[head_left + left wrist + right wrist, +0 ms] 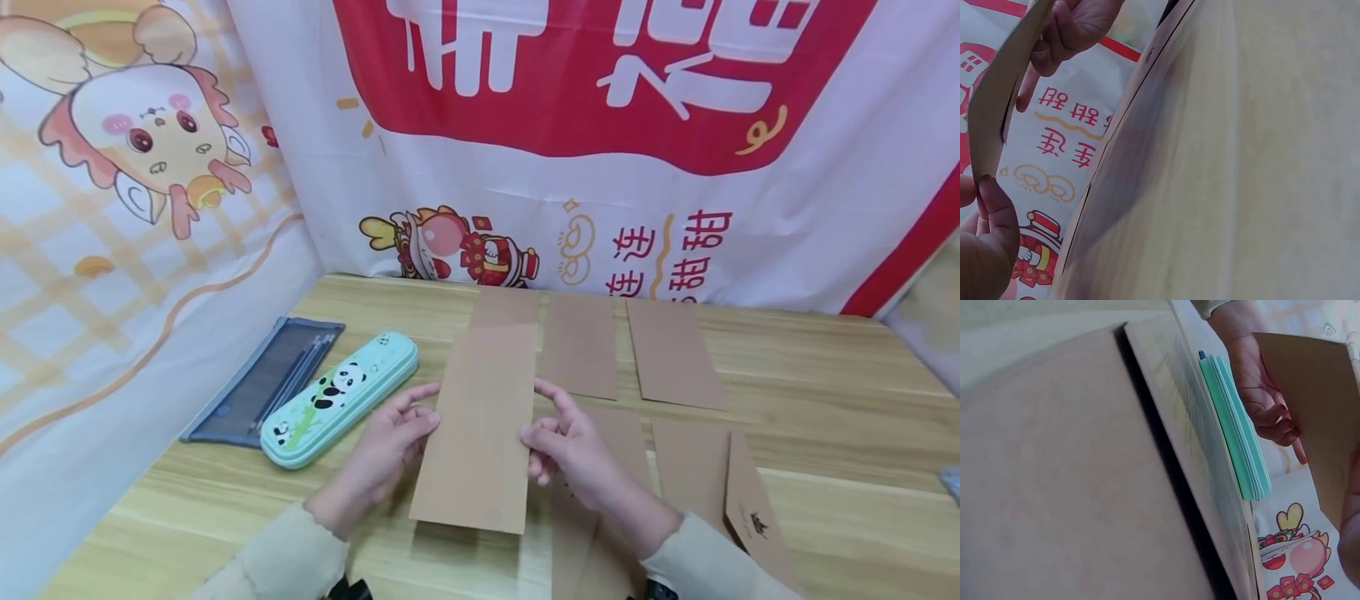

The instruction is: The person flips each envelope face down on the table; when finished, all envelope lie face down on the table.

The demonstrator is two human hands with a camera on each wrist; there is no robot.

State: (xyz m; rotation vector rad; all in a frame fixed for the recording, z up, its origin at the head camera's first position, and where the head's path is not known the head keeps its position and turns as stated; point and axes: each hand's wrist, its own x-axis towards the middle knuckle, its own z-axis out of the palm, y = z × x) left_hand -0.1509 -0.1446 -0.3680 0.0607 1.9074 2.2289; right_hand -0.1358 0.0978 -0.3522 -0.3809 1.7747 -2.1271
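Note:
Both hands hold a long brown kraft paper envelope (pixel 480 425) up above the table, by its two long sides. My left hand (pixel 393 437) pinches the left edge between thumb and fingers. On the opposite edge, my right hand (pixel 573 442) pinches it in the same way. The envelope's plain face shows in the head view; in the left wrist view it is seen nearly edge-on and slightly bowed. Under and beside the right forearm lie more brown envelopes (pixel 690 467), one with a raised flap (pixel 757 508) bearing a small dark print.
Left of the hands lie a mint panda pencil case (pixel 341 400) and a dark mesh zip pouch (pixel 262 387) holding pencils. Further brown envelopes (pixel 581 346) line the back of the wooden table (pixel 840 392). A printed cloth (pixel 465 167) hangs behind. Something bluish (pixel 951 482) sits at the right edge.

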